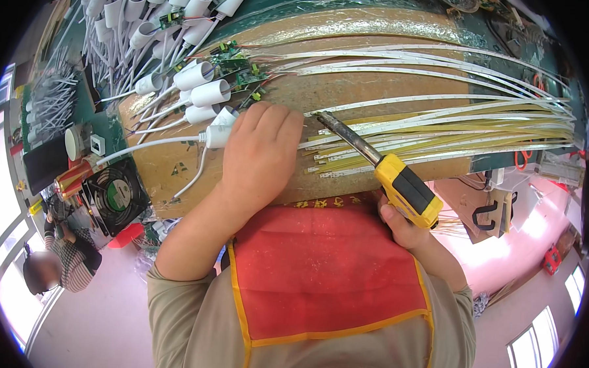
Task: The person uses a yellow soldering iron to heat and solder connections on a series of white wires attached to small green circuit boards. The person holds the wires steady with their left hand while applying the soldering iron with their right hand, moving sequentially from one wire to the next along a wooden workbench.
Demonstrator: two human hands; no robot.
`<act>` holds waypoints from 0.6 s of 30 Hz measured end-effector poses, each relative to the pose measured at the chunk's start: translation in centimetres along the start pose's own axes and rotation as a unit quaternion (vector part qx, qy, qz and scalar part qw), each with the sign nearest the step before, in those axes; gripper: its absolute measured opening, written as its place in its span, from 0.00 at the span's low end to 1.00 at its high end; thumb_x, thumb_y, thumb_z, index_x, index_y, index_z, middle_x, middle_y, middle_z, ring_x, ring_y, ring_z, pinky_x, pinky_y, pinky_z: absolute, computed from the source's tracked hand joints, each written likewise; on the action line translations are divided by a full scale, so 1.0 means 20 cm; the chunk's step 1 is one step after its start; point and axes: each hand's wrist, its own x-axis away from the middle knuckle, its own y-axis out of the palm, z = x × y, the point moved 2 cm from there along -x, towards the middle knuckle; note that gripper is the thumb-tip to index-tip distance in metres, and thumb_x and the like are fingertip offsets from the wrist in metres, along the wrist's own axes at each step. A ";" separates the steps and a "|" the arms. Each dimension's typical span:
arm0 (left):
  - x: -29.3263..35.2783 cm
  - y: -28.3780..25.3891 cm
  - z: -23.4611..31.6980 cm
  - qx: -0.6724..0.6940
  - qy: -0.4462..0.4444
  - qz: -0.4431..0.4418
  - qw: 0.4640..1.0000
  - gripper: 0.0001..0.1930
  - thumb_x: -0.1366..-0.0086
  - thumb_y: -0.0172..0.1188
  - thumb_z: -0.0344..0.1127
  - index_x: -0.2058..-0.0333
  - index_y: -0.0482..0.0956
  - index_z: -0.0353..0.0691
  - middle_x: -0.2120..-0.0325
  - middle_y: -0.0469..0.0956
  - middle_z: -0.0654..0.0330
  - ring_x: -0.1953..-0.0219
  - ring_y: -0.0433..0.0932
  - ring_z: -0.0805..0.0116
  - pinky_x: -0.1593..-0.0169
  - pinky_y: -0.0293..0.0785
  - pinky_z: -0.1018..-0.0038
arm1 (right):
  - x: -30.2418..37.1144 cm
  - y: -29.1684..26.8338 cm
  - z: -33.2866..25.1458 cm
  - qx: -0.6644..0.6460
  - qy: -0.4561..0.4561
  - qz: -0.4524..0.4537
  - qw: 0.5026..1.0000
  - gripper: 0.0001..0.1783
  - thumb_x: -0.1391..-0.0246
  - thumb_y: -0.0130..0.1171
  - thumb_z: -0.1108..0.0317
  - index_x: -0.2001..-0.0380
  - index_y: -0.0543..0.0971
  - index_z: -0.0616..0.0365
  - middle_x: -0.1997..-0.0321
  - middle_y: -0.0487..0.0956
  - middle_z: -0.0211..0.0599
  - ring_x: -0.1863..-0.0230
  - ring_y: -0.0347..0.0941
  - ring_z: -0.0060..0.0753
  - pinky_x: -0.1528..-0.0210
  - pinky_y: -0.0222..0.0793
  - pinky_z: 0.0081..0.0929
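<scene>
The left hand (260, 149) is covering whatever lies under it at frame centre. The right hand (404, 228) is mostly hiding behind the soldering iron (380, 171). Far-left parts are blurring beyond telling.

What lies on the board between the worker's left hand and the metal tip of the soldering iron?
In the head view, only a short bare stretch of brown board separates the left hand from the soldering iron tip; the strip ends begin just below.

Khaki short-sleeved shirt (183, 324) — red apron (323, 271), yellow trim.
</scene>
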 end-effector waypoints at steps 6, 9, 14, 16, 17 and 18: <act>-0.02 -0.02 0.01 0.000 -0.009 -0.005 1.000 0.13 0.49 0.58 0.23 0.62 0.78 0.37 0.66 0.77 0.56 0.61 0.76 0.55 0.55 0.74 0.64 | -0.01 0.00 0.00 0.005 -0.034 -0.003 0.999 0.17 0.41 0.57 0.71 0.50 0.71 0.65 0.67 0.75 0.33 0.68 0.69 0.24 0.65 0.66 0.23; -0.01 -0.01 0.01 0.000 -0.006 0.000 1.000 0.13 0.49 0.58 0.23 0.62 0.78 0.37 0.66 0.77 0.56 0.61 0.76 0.55 0.55 0.74 0.64 | -0.02 0.02 -0.02 0.012 -0.039 -0.002 0.999 0.16 0.41 0.57 0.72 0.51 0.72 0.65 0.67 0.75 0.33 0.68 0.70 0.25 0.65 0.66 0.24; -0.01 -0.01 0.01 0.001 -0.005 0.001 1.000 0.13 0.49 0.58 0.23 0.63 0.78 0.37 0.66 0.77 0.56 0.61 0.76 0.55 0.55 0.74 0.64 | -0.02 0.01 -0.02 0.017 -0.024 0.001 1.000 0.17 0.47 0.62 0.74 0.54 0.74 0.64 0.67 0.76 0.32 0.67 0.71 0.26 0.62 0.67 0.25; -0.02 -0.01 0.01 0.001 -0.007 0.000 1.000 0.13 0.49 0.58 0.23 0.63 0.78 0.37 0.66 0.77 0.56 0.61 0.76 0.55 0.55 0.74 0.64 | -0.03 0.01 -0.02 0.021 -0.016 0.005 1.000 0.18 0.50 0.65 0.75 0.55 0.74 0.63 0.67 0.76 0.31 0.66 0.71 0.26 0.61 0.68 0.25; -0.02 -0.01 0.01 0.001 -0.006 0.001 1.000 0.13 0.49 0.58 0.23 0.63 0.78 0.37 0.66 0.77 0.56 0.61 0.76 0.55 0.55 0.74 0.64 | -0.02 0.01 0.00 0.029 -0.017 0.005 0.999 0.18 0.50 0.66 0.75 0.55 0.74 0.63 0.67 0.76 0.31 0.66 0.71 0.25 0.61 0.68 0.25; -0.02 -0.01 0.01 0.000 -0.006 0.002 1.000 0.13 0.49 0.58 0.23 0.63 0.78 0.37 0.66 0.77 0.56 0.61 0.76 0.55 0.56 0.74 0.64 | -0.02 0.01 0.00 0.036 -0.017 0.005 0.999 0.18 0.50 0.66 0.75 0.55 0.74 0.62 0.67 0.76 0.31 0.66 0.71 0.25 0.61 0.68 0.25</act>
